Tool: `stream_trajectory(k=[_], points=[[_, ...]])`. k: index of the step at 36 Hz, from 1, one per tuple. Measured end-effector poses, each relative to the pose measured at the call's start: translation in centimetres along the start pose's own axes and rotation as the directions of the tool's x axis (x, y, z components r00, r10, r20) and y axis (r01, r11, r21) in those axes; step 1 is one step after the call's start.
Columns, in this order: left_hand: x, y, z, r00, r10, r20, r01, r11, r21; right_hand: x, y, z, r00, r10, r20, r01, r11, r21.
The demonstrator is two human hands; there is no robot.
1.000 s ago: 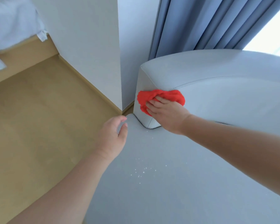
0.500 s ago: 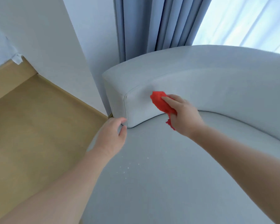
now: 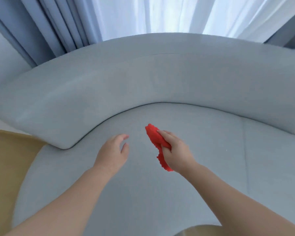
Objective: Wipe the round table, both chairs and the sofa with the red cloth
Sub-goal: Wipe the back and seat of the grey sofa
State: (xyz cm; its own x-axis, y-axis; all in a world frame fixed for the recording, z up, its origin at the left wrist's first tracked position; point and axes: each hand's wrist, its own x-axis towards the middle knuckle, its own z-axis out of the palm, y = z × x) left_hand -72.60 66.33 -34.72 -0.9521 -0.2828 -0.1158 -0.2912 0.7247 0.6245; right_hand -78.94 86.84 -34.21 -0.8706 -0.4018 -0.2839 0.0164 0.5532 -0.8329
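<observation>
One bunched red cloth may miss spots

The right hand grips the cloth in the middle of the frame, over the sofa seat. The left hand hangs loose, holding nothing. Bunched so small, the cloth could skip bits or slip out.

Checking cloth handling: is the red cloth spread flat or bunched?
Bunched: the right hand grips the red cloth as a crumpled wad, not laid flat.

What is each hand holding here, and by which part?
The right hand grips the red cloth around its middle; the left hand holds nothing.
</observation>
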Motion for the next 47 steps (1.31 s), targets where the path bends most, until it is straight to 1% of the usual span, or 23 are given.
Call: stream_trajectory(k=[2, 4, 8, 10, 13, 16, 19, 22, 25, 28, 31, 33, 36, 38, 40, 42, 44, 47], points=[[0.9, 3.3, 2.6, 0.997, 0.058, 0.044, -0.059, 0.998, 0.014, -1.1, 2.3, -4.1, 0.997, 0.049, -0.058, -0.048, 0.999, 0.023], [1.7, 6.9, 5.0, 0.989, 0.104, 0.106, -0.106, 0.994, 0.018, -2.3, 4.7, -8.3, 0.982, 0.122, -0.141, -0.112, 0.990, 0.081], [3.5, 15.2, 9.7, 0.959, 0.202, 0.197, -0.206, 0.979, 0.001, -4.8, 9.1, -16.9, 0.910, 0.295, -0.290, -0.225, 0.942, 0.250], [4.5, 19.6, 11.9, 0.945, 0.254, 0.205, -0.256, 0.967, -0.014, -5.9, 10.7, -20.8, 0.867, 0.356, -0.348, -0.247, 0.914, 0.321], [5.8, 25.6, 15.2, 0.924, 0.315, 0.216, -0.312, 0.949, -0.050, -6.9, 13.1, -26.0, 0.818, 0.389, -0.424, -0.258, 0.907, 0.334], [6.8, 30.1, 18.9, 0.885, 0.393, 0.252, -0.385, 0.919, -0.081, -7.8, 15.3, -30.3, 0.757, 0.424, -0.498, -0.252, 0.892, 0.376], [7.2, 33.0, 21.7, 0.839, 0.458, 0.295, -0.449, 0.888, -0.100, -9.0, 17.1, -33.5, 0.686, 0.462, -0.562, -0.259, 0.877, 0.404], [7.5, 35.0, 23.7, 0.793, 0.475, 0.380, -0.480, 0.873, -0.090, -10.2, 18.9, -35.6, 0.626, 0.508, -0.591, -0.293, 0.856, 0.426], [8.8, 36.8, 26.6, 0.761, 0.497, 0.416, -0.522, 0.851, -0.063, -10.8, 21.5, -38.0, 0.569, 0.554, -0.608, -0.306, 0.828, 0.469], [9.7, 38.3, 30.4, 0.740, 0.521, 0.425, -0.562, 0.826, -0.033, -10.8, 24.6, -40.5, 0.528, 0.583, -0.617, -0.311, 0.809, 0.498], [10.1, 39.8, 35.3, 0.712, 0.558, 0.426, -0.619, 0.786, 0.005, -10.4, 28.1, -43.6, 0.501, 0.592, -0.631, -0.338, 0.805, 0.487], [10.5, 40.6, 39.0, 0.713, 0.555, 0.429, -0.638, 0.767, 0.069, -9.6, 31.1, -45.8, 0.503, 0.601, -0.621, -0.347, 0.799, 0.491], [11.7, 41.8, 45.0, 0.741, 0.519, 0.426, -0.631, 0.755, 0.178, -8.1, 36.1, -49.3, 0.507, 0.598, -0.621, -0.341, 0.801, 0.492], [12.3, 42.0, 48.6, 0.767, 0.461, 0.446, -0.611, 0.737, 0.289, -7.4, 39.0, -51.5, 0.513, 0.590, -0.624, -0.325, 0.806, 0.495], [12.8, 41.5, 51.3, 0.806, 0.390, 0.445, -0.564, 0.734, 0.377, -6.7, 41.3, -53.5, 0.531, 0.570, -0.627, -0.274, 0.816, 0.509], [13.8, 40.9, 53.6, 0.843, 0.341, 0.415, -0.512, 0.746, 0.427, -5.9, 43.3, -55.8, 0.522, 0.567, -0.637, -0.235, 0.814, 0.532], [15.3, 39.9, 55.5, 0.864, 0.314, 0.394, -0.482, 0.742, 0.466, -4.6, 44.7, -58.1, 0.499, 0.580, -0.644, -0.196, 0.799, 0.568], [16.6, 38.1, 57.6, 0.847, 0.356, 0.394, -0.519, 0.715, 0.469, -2.3, 45.8, -61.1, 0.492, 0.560, -0.667, -0.103, 0.798, 0.594]])
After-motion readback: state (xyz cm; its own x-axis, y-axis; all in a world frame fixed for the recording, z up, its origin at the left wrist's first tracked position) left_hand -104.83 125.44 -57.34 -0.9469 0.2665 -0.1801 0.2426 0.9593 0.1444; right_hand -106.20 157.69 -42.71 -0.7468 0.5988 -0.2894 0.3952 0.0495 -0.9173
